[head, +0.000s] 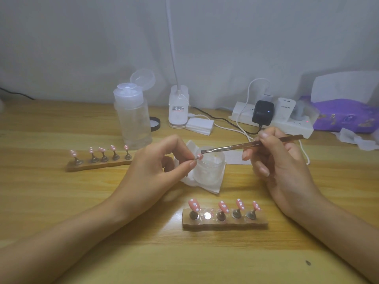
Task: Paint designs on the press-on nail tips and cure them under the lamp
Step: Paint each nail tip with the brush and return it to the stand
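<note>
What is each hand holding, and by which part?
The left hand pinches a nail tip by its stand; right hand grips the brush by its handle's rear half.

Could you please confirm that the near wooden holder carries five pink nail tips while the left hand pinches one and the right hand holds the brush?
Not quite: the head view shows four nail tips on the near wooden holder; its second spot from the left is empty. The left hand does pinch a nail tip, and the right hand holds the brush.
</note>
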Motion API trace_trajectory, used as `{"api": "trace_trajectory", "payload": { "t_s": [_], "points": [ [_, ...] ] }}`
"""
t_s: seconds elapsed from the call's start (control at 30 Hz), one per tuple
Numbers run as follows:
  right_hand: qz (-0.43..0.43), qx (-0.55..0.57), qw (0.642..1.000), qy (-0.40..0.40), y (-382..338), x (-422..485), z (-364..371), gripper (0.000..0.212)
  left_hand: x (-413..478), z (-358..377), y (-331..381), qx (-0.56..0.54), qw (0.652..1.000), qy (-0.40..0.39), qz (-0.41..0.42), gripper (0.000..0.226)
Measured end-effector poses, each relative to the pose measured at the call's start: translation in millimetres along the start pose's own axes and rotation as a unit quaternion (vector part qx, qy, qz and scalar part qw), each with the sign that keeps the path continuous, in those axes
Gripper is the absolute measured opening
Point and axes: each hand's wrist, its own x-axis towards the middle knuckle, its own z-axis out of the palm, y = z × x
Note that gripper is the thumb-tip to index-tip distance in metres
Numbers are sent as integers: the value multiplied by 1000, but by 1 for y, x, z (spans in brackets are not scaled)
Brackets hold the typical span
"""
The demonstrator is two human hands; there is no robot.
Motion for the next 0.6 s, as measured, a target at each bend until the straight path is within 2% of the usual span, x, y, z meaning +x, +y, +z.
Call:
{"api": "trace_trajectory", "payload": {
  "t_s": [0.07,0.23,0.37,0.5,0.6],
  "points": [
    [-7,-6,1000,-16,0,-1,1,22,0,0,1,5,1000,0,2,20],
    [5,-2,1000,9,0,1,-2,26,-1,0,0,5,1000,2,-5,20],
    [-12,-3,1000,-26,0,-1,1,24,0,0,2,4,1000,-1,-9,22],
    [-3,6,1000,11,1,1,-2,26,0,1,1,6,1000,2,-13,17],
    [-25,8,999,-20,-1,0,1,23,0,1,2,3,1000,2,-18,16]
  ]
}}
